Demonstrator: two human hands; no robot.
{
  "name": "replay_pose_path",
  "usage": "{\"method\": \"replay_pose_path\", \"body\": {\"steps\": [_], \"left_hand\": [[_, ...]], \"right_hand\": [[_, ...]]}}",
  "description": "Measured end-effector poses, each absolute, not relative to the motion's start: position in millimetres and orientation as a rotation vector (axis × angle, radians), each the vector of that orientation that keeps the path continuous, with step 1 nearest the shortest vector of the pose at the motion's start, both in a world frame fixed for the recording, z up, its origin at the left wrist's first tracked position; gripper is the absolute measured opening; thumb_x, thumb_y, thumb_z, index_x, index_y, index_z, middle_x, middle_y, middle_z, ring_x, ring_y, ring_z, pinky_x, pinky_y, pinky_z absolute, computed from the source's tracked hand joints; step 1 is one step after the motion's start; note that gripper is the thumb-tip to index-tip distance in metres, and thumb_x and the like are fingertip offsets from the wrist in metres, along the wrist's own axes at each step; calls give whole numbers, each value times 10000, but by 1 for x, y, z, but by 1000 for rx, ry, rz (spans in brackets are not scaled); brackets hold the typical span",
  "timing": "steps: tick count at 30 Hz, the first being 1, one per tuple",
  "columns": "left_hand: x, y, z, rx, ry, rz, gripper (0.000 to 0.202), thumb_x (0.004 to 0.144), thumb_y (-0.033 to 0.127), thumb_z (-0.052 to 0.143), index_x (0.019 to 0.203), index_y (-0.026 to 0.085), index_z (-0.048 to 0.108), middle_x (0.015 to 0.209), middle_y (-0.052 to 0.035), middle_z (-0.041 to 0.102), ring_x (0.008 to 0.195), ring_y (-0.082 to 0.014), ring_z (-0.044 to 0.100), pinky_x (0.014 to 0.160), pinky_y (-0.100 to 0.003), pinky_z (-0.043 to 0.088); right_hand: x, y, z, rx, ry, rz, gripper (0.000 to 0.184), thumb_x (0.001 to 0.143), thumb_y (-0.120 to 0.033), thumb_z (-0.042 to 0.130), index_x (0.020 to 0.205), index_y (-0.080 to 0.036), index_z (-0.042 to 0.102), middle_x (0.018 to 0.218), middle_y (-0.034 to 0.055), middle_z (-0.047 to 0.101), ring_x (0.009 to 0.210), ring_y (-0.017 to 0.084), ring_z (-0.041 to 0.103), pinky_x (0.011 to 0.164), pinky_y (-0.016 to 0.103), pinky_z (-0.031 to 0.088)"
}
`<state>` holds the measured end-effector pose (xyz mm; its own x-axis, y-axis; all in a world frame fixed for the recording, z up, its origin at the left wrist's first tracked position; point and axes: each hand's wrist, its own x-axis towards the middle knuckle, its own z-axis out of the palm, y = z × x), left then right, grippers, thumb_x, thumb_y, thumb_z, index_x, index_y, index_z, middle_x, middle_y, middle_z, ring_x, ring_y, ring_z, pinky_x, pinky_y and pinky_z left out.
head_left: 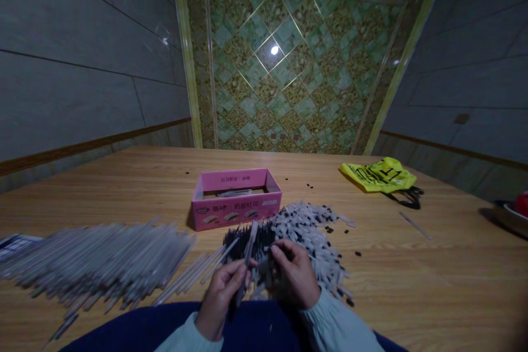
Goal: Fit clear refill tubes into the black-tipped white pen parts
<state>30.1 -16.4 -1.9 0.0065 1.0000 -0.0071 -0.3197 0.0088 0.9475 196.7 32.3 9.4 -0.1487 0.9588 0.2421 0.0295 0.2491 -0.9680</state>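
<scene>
My left hand [225, 291] is closed round a slim pen [250, 242], dark at its lower end and pale and clear toward the top, which it holds upright and slightly tilted. To its right, my right hand [297, 272] is curled with thumb and forefinger pinched together; whatever lies between them is too small to name. Just beyond both hands is a heap of thin black pieces [235, 241]. It runs into a bigger pile of translucent whitish pieces [305, 225] mixed with small black bits. Several clear tubes [192, 275] lie by my left hand.
Behind the heaps stands an open pink box [237, 212] with a few slim sticks inside. A broad stack of clear tubes [103, 258] covers the left of the wooden table [412, 275]. At the right are a yellow bag [379, 175], a lone stick [416, 225] and a dish edge [511, 217].
</scene>
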Motion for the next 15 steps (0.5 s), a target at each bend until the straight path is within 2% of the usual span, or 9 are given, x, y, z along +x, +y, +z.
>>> {"method": "replay_pose_path", "body": {"steps": [4, 7, 10, 11, 13, 15], "left_hand": [[31, -17, 1, 1135, 1044, 1289, 339, 704, 435, 650, 862, 147, 732, 546, -16, 541, 514, -114, 458, 492, -221, 345], [33, -19, 7, 1287, 1137, 1250, 291, 690, 410, 666, 824, 167, 755, 681, -75, 655, 635, -175, 564, 594, -257, 427], [35, -21, 11, 1337, 1179, 1248, 255, 631, 394, 715, 750, 175, 767, 788, -109, 694, 764, -236, 614, 684, -288, 458], [36, -21, 11, 1333, 1177, 1244, 262, 614, 396, 727, 738, 169, 766, 764, -110, 692, 751, -234, 617, 671, -284, 458], [36, -20, 9, 1282, 1152, 1195, 316, 619, 433, 716, 738, 144, 763, 630, -91, 663, 598, -185, 586, 557, -257, 431], [36, -19, 5, 1155, 1104, 1145, 398, 646, 499, 673, 720, 116, 753, 491, -55, 594, 440, -122, 485, 441, -228, 346]], "right_hand": [[198, 32, 12, -904, -1360, 1237, 281, 801, -450, 573, 780, -170, 584, 631, -15, 572, 463, 100, 514, 435, 195, 365], [197, 31, 17, -871, -1317, 1261, 288, 776, -454, 604, 787, -167, 582, 618, -29, 554, 462, 86, 496, 433, 186, 368], [196, 30, 19, -856, -1274, 1267, 292, 736, -443, 654, 753, -160, 580, 561, -51, 509, 451, 70, 454, 425, 172, 357], [196, 30, 19, -850, -1256, 1287, 295, 729, -441, 662, 741, -158, 578, 542, -57, 497, 439, 63, 437, 417, 167, 344], [196, 30, 19, -841, -1199, 1355, 310, 725, -447, 665, 720, -151, 573, 517, -61, 492, 402, 47, 403, 394, 159, 307], [196, 31, 19, -837, -1113, 1420, 334, 718, -462, 665, 691, -144, 566, 508, -52, 506, 376, 37, 382, 377, 156, 276]]}}
